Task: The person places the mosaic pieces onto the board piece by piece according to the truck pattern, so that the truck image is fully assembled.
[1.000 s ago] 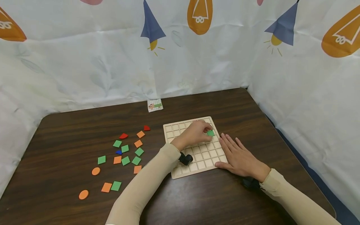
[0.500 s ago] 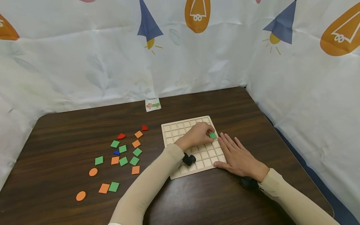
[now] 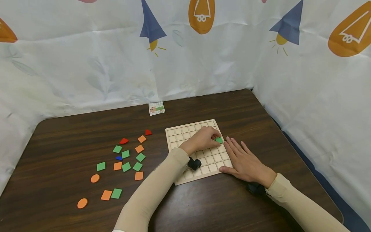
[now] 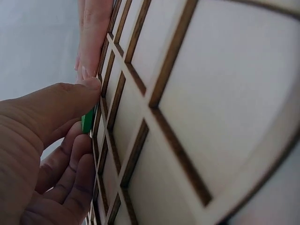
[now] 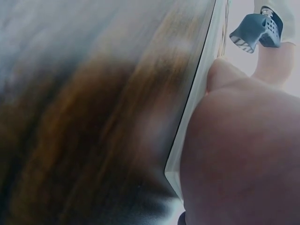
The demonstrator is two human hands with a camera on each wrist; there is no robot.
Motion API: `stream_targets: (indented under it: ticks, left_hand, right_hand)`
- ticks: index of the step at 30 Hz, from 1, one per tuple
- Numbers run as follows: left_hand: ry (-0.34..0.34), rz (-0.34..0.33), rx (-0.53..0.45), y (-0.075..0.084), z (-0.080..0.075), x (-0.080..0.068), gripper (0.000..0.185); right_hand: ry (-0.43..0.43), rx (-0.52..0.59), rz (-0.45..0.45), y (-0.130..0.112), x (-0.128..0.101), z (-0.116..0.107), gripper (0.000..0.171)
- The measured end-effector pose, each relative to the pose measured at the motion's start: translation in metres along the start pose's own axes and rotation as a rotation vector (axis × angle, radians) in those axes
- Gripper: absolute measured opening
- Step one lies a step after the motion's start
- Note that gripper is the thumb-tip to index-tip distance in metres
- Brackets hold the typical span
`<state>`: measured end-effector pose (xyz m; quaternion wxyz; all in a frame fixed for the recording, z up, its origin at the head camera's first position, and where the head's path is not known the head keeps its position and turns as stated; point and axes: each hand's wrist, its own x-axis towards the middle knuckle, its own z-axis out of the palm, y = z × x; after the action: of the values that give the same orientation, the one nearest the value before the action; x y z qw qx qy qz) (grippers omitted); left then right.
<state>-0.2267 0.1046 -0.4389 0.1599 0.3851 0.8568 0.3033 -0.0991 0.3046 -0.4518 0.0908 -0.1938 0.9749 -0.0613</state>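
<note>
Our left hand (image 3: 203,138) pinches a green tile (image 3: 219,140) between thumb and fingertips, holding it down against the wooden grid board (image 3: 185,132) near the board's right edge, about halfway along that side. In the left wrist view the tile (image 4: 87,120) shows edge-on under the thumb, touching the board (image 4: 201,103). Our right hand (image 3: 246,162) lies flat with straight fingers on the board's right edge and the table (image 3: 72,129), grasping nothing. Loose tiles (image 3: 124,158) in green, orange, red and blue lie scattered well to the left of the board. A small picture card (image 3: 156,108) sits beyond the board's far edge.
</note>
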Motion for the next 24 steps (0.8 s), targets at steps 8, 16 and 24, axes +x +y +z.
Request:
stream_targets:
  ticks: [8,16,24]
  left_hand:
    - [-0.011,0.000,-0.027,-0.003,-0.001,-0.001,0.041]
    - [0.001,0.004,-0.026,-0.005,-0.003,-0.005,0.038]
    - [0.038,0.019,0.000,-0.006,-0.006,-0.010,0.039]
  right_hand:
    - [-0.001,0.005,0.003,-0.001,0.000,-0.001,0.102]
    - [-0.005,-0.007,-0.004,-0.004,0.001,-0.002,0.100]
    - [-0.017,0.013,0.010,-0.002,0.001,-0.001,0.102]
